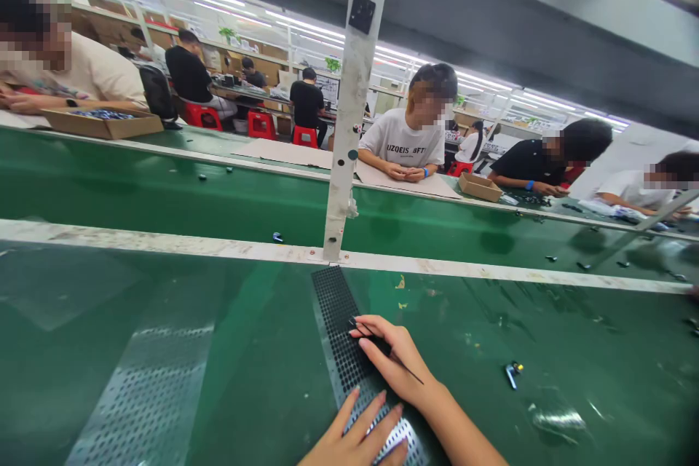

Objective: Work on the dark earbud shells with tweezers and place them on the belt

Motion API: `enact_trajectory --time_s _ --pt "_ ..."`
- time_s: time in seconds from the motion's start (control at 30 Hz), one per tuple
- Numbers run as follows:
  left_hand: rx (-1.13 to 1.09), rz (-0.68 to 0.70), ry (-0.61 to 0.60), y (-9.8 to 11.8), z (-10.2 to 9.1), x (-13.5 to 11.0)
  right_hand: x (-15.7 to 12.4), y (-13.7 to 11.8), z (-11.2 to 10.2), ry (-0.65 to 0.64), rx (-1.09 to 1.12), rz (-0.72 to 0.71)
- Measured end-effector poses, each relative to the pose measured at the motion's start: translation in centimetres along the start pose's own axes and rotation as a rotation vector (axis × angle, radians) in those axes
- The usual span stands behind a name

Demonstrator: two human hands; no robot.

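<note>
A long clear strip with rows of small black round dots [330, 306] lies on the green bench in front of me. My left hand [360, 433] rests flat on its near end, fingers spread, where dots are gone and pale gaps show. My right hand [401, 357] is closed in a pinch over the strip's right edge. Between its thumb and fingers is a slim black tool [409, 371], which looks like tweezers, its thin end pointing back toward my wrist. The fingers partly cover the other end, close to the dots.
Left of me lies another clear perforated sheet [147, 386]. A small blue-black earphone-like part [512, 374] with a yellow tip is to the right. Ahead, a white post [349, 116] rises from a white rail [164, 242]. Beyond it, co-workers sit along a green belt [262, 200] with cardboard boxes [103, 124].
</note>
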State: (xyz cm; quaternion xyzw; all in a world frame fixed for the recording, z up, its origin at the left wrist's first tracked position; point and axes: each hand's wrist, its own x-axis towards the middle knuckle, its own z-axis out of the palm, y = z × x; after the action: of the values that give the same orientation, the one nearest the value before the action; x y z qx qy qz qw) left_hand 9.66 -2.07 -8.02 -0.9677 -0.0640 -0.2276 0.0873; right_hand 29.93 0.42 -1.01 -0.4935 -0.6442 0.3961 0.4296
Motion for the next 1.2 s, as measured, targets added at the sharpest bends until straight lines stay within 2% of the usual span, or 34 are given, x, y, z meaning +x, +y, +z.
enact_trajectory --time_s 0.1,0.23,0.37,0.5,0.7,1.0,1.2 --pt "0.007 0.002 -0.005 -0.3 0.2 -0.4 0.5 0.2 0.0 0.009 0.019 -0.001" --pt "-0.011 -0.020 -0.040 0.5 1.8 -0.5 0.9 0.0 0.0 0.027 0.049 0.003" --pt "-0.041 -0.059 -0.122 1.3 3.5 -0.8 1.3 -0.2 0.0 0.060 0.104 0.018" --pt "-0.077 -0.091 -0.213 1.6 3.8 -1.2 1.3 -0.5 0.1 0.115 0.166 0.060" --pt "-0.077 -0.079 -0.251 1.6 2.4 -1.0 0.8 -0.5 -0.1 0.269 0.216 0.138" --pt "-0.016 -0.091 -0.194 1.2 -2.3 -0.3 0.3 -1.5 -0.2 0.337 0.241 0.142" --pt "-0.120 -0.240 -0.306 0.8 -4.4 0.6 0.2 -1.3 0.3 0.338 0.346 0.219"
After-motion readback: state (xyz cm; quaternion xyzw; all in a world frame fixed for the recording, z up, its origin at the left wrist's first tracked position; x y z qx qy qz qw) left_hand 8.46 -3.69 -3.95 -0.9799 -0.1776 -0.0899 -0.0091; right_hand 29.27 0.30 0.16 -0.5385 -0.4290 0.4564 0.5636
